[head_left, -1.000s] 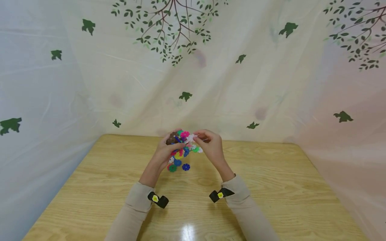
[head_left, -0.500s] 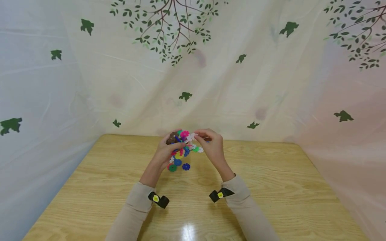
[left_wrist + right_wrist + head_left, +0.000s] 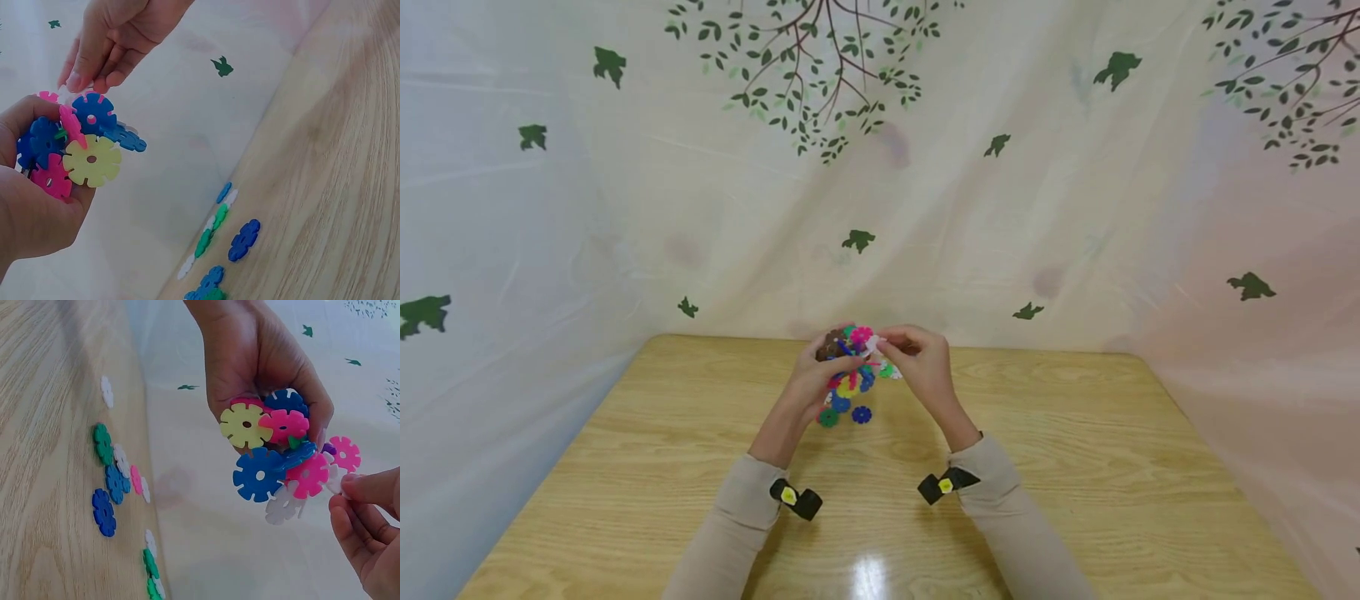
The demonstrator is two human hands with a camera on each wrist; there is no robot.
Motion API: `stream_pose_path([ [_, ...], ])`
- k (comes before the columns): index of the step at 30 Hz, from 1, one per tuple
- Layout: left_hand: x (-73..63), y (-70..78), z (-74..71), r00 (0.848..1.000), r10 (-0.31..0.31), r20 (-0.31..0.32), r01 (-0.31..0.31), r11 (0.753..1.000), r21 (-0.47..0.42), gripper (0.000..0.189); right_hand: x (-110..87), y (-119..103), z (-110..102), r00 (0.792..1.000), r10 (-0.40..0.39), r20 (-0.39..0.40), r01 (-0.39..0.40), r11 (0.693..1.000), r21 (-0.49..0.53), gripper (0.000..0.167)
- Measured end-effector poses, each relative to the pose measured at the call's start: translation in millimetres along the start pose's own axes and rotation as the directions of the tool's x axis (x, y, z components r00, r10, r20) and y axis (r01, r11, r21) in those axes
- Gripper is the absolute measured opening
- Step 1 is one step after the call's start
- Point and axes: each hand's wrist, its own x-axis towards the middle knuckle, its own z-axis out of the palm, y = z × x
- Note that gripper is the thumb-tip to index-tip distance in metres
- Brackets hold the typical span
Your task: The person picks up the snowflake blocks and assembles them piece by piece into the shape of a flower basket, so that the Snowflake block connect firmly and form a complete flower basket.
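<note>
My left hand (image 3: 805, 383) grips a cluster of interlocked snowflake discs, thin plastic rounds with notched edges. In the left wrist view a pale yellow disc (image 3: 107, 167) faces the camera, with pink and blue ones around it. A blue disc (image 3: 247, 481) and a pink disc (image 3: 306, 478) show at the cluster's near side in the right wrist view. Between thumb and fingers my right hand (image 3: 925, 362) pinches a white disc (image 3: 872, 344) right at the cluster's edge. Its far part is hidden by the fingertips. Both hands are raised above the table.
Loose discs lie on the wooden table (image 3: 1037, 467) below the hands, among them a dark blue disc (image 3: 862, 414) and a green disc (image 3: 103, 445). Behind the table hangs a pale curtain (image 3: 760, 217) printed with leaves and birds. Each wrist wears a black camera strap.
My right hand has shifted slightly left and down, bringing the white disc closer in to the cluster. The left hand keeps its hold, nearly still. The head view has turned a little.
</note>
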Motion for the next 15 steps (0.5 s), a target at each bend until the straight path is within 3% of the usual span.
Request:
stream_pose_path([
  [2,-0.5,-0.3,0.3,1.000,0.007,-0.008,-0.007,1.000,0.006,0.062,-1.5,-10.8,-1.3,1.000,0.013,0.010,-0.013,1.000,0.019,0.014],
  [7,-1.7,0.1,1.6,1.000,0.005,-0.012,-0.005,1.000,0.013,0.061,-0.7,-10.5,-4.3,0.998,0.064,0.023,-0.066,0.995,0.073,0.015],
  [15,-3.4,-0.3,5.2,0.991,-0.105,0.084,0.106,0.994,-0.005,0.042,2.3,-3.7,-8.9,0.988,0.154,-0.016,-0.152,0.985,0.086,0.015],
])
